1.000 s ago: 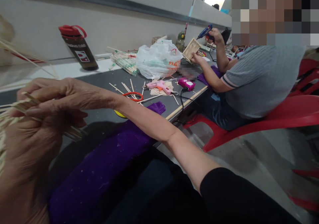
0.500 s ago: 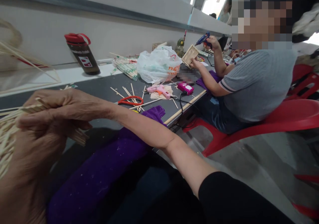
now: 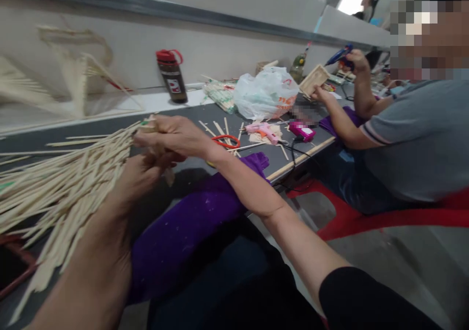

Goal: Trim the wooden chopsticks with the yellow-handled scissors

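My right hand is closed around a small bundle of short wooden sticks, whose lower ends poke out below the fingers. Against it, my left hand is closed on the same bundle from underneath, its fingers partly hidden and smeared by motion. Just left of both hands, a large heap of pale wooden sticks is spread over the dark table. A purple cloth lies below my hands at the table's front edge.
Red-handled scissors, loose sticks, a pink glue gun and a magenta box with a cable lie rightward. Behind stand a bottle and a plastic bag. A co-worker holds a blue glue gun and wooden tray.
The view has swung left, showing more of the stick heap and the stick frames by the wall. My hands stay together on the bundle, now further right in the picture.
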Tool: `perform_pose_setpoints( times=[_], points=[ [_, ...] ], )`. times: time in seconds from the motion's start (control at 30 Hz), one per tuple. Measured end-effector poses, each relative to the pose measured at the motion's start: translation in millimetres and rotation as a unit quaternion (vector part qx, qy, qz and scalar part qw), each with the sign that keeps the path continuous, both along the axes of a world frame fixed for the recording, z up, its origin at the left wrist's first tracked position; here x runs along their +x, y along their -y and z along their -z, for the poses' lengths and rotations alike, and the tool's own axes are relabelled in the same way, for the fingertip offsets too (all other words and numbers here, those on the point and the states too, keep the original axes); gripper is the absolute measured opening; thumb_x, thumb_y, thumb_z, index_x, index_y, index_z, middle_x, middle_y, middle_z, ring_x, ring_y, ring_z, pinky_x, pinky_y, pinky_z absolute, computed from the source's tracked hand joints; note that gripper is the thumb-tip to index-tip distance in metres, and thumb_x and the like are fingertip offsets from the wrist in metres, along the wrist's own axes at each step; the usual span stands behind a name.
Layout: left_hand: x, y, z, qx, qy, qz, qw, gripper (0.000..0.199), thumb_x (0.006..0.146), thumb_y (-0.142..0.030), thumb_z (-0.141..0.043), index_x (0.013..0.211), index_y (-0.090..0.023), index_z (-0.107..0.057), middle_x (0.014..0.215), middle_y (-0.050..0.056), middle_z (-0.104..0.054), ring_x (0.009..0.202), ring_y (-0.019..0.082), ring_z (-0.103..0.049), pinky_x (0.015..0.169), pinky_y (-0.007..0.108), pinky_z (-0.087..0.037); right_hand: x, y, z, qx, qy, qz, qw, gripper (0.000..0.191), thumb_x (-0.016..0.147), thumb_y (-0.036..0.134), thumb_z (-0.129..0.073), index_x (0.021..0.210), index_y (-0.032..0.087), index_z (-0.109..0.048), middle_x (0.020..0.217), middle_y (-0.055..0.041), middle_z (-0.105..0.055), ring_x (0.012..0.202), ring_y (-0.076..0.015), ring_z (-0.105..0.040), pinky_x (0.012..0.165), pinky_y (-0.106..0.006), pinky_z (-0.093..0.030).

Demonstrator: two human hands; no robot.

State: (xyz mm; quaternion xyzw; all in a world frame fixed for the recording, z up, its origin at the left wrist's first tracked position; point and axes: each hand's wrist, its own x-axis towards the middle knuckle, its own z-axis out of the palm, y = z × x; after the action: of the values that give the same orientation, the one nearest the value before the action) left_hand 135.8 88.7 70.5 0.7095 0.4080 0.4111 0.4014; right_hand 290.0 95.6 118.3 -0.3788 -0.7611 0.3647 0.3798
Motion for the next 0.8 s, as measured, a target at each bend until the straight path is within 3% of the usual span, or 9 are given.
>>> perform_pose_setpoints(
  times=[0.07, 0.17, 0.3, 0.47, 0.57, 0.8],
  points=[
    [0.6, 3.9, 0.5, 0.007, -0.102, 0.013, 0.995, 0.039, 0.081, -0.052, -0.058, 0.083, -0.017, -0.076, 0.086, 0.009, -0.077, 0.084, 0.026, -0.07, 0.079, 0.034, -0.054, 4.0, 3.7, 1.8, 0.061, -0.02, 0.021, 0.998, 0.031, 0.088, 0.043, -0.064, 0.074, 0.015, -0.061, 0.075, 0.0023, -0.06, 0.077, -0.0088, -0.055, 0.069, -0.022, -0.042],
    [4.7, 14.8, 1.2, -0.006, -0.151, 0.082, 0.985, 0.036, 0.085, -0.033, -0.049, 0.098, -0.012, -0.075, 0.101, 0.013, -0.076, 0.096, 0.025, -0.069, 0.086, 0.034, -0.051, 8.1, 13.6, 3.7, 0.061, -0.057, 0.082, 0.993, 0.026, 0.087, 0.037, -0.064, 0.075, 0.014, -0.066, 0.072, 0.0016, -0.059, 0.065, -0.007, -0.052, 0.058, -0.023, -0.039],
    [4.2, 18.3, 8.3, -0.003, -0.252, 0.111, 0.961, 0.037, 0.092, -0.036, -0.046, 0.106, -0.013, -0.072, 0.095, 0.011, -0.075, 0.085, 0.021, -0.067, 0.082, 0.032, -0.048, 16.0, 17.4, 7.4, 0.085, -0.075, 0.132, 0.985, 0.027, 0.084, 0.036, -0.065, 0.069, 0.016, -0.074, 0.057, 0.0027, -0.053, 0.05, -0.0019, -0.045, 0.05, -0.027, -0.029],
    [1.0, 22.6, 7.3, 0.002, -0.173, 0.106, 0.979, 0.039, 0.095, -0.039, -0.048, 0.119, -0.014, -0.064, 0.099, 0.006, -0.07, 0.088, 0.016, -0.062, 0.085, 0.029, -0.046, 20.8, 22.8, 6.1, 0.091, -0.102, 0.151, 0.979, 0.01, 0.08, 0.021, -0.068, 0.076, 0.019, -0.077, 0.056, 0.002, -0.056, 0.048, -0.0054, -0.047, 0.044, -0.025, -0.03],
    [1.8, 20.9, 9.5, 0.001, -0.126, 0.122, 0.984, 0.034, 0.094, -0.039, -0.05, 0.113, -0.015, -0.066, 0.094, 0.004, -0.068, 0.087, 0.016, -0.061, 0.085, 0.03, -0.046, 21.0, 25.7, 6.1, 0.104, -0.083, 0.16, 0.978, 0.009, 0.08, 0.02, -0.068, 0.076, 0.02, -0.077, 0.058, 0.0008, -0.058, 0.048, -0.0073, -0.048, 0.044, -0.025, -0.031],
    [1.9, 13.1, 21.1, -0.032, -0.094, 0.134, 0.986, 0.035, 0.091, -0.032, -0.057, 0.12, -0.014, -0.066, 0.102, 0.006, -0.068, 0.097, 0.019, -0.061, 0.091, 0.034, -0.046, 20.3, 22.7, 15.1, 0.13, -0.024, 0.167, 0.977, 0.007, 0.08, 0.023, -0.07, 0.075, 0.022, -0.076, 0.06, -0.0002, -0.059, 0.05, -0.0088, -0.05, 0.045, -0.028, -0.033]
  ],
)
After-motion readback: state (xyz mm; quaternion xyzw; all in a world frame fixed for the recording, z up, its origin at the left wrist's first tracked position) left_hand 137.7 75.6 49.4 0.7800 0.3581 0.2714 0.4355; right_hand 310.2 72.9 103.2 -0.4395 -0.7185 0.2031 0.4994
